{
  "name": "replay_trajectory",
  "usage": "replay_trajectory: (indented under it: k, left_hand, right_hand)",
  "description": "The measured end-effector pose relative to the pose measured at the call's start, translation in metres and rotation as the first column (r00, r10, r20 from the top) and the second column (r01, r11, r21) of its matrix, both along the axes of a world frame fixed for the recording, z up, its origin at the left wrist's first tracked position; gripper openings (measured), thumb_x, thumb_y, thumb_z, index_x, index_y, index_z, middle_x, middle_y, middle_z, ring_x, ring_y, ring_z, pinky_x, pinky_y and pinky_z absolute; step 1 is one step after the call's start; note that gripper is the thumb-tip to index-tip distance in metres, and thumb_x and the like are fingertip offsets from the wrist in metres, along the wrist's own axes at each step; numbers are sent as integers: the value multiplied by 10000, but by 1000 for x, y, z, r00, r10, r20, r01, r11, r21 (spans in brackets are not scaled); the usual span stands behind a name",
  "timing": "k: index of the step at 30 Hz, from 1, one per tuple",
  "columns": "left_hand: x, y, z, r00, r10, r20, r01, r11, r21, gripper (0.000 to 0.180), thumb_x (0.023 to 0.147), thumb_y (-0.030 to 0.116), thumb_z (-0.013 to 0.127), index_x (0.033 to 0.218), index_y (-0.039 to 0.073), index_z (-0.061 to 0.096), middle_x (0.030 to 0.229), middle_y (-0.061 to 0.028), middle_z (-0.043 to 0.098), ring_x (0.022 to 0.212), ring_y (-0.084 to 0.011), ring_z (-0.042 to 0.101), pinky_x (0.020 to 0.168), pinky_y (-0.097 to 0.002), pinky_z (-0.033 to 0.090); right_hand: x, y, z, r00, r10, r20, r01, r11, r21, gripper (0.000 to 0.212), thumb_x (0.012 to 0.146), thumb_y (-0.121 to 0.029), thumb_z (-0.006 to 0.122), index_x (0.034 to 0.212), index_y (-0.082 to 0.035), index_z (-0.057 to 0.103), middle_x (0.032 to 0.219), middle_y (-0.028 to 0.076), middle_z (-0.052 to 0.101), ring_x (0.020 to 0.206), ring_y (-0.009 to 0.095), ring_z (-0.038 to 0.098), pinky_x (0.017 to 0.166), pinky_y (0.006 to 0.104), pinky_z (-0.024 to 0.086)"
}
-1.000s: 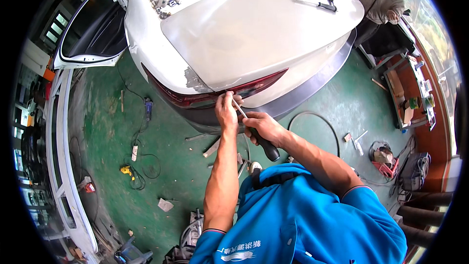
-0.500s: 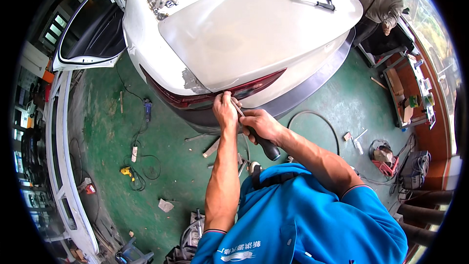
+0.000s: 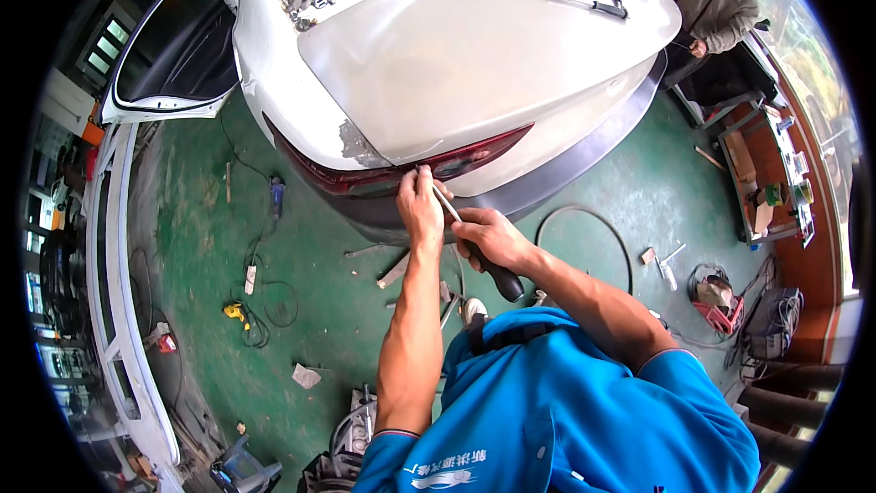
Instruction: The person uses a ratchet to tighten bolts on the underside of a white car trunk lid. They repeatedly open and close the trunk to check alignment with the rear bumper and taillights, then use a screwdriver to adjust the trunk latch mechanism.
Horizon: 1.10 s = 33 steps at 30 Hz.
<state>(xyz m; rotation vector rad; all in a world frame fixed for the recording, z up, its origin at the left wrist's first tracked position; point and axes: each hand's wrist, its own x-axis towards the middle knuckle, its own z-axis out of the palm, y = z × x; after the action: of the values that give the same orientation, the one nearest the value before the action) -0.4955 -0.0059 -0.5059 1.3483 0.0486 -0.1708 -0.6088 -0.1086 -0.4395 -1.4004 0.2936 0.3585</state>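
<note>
My right hand (image 3: pixel 490 239) is wrapped round a screwdriver (image 3: pixel 505 282) with a thick black handle. Its metal shaft slants up and left toward my left hand (image 3: pixel 422 207). The fingers of that hand are bent together at the inner edge of the red tail light (image 3: pixel 484 153), by the seam between fender and trunk lid. They touch the lamp and lie close to the shaft; whether they pinch anything is hidden. The white trunk lid (image 3: pixel 438 64) spreads above my hands, and a grey patch (image 3: pixel 358 146) marks the fender beside the lamp.
Two long-handled tools (image 3: pixel 593 5) lie on the trunk lid. An open car door (image 3: pixel 173 50) juts out at the left. Cords and a yellow power tool (image 3: pixel 235 313) are on the green floor. At the far right stands a person (image 3: pixel 716 5) near a shelf cart (image 3: pixel 771 173).
My hands and the screwdriver stay almost in place. A second person has come into view at the top right, and the person there has shifted a hand inward.
</note>
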Motion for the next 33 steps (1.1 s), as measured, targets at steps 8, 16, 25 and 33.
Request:
replay_trajectory:
  k: [8, 16, 25, 33]
  left_hand:
    - [-25, -7, -26, 994, -41, -103, 37, 999, -36, 229, 1016, 214, 579, 917, 12, 622, 691, -51, 605, 576, -161, 596, 566, -312, 519]
    - [-20, -15, -7, 990, -25, -135, 15, 997, -79, 236, 1018, 220, 591, 1039, -14, 613, 728, -54, 621, 608, -142, 602, 610, -315, 547]
    - [-38, -60, -13, 945, -260, -198, 252, 966, -63, 250, 1012, 210, 584, 1134, 1, 649, 826, -62, 642, 716, -176, 644, 680, -327, 557]
    - [-42, -140, -7, 896, -394, -206, 393, 918, -46, 291, 1017, 201, 568, 1228, 5, 614, 886, -76, 653, 763, -190, 656, 709, -331, 548]
  right_hand:
    - [-36, -6, -27, 1000, -4, 5, 4, 1000, -13, 514, 970, -198, 638, 1400, 47, 498, 861, 66, 605, 672, 124, 596, 613, 306, 512]
    - [-33, -10, -12, 997, -19, 72, 21, 1000, -23, 600, 947, -170, 613, 1483, 20, 419, 882, 76, 608, 673, 133, 592, 611, 315, 510]
    - [-61, -58, -21, 985, -156, 68, 154, 987, 43, 578, 978, -171, 563, 1506, 4, 406, 863, 66, 620, 627, 130, 585, 567, 302, 509]
    - [-72, -120, -36, 948, -296, 113, 289, 954, 73, 607, 980, -170, 545, 1532, 6, 363, 815, 60, 613, 594, 123, 570, 528, 291, 499]
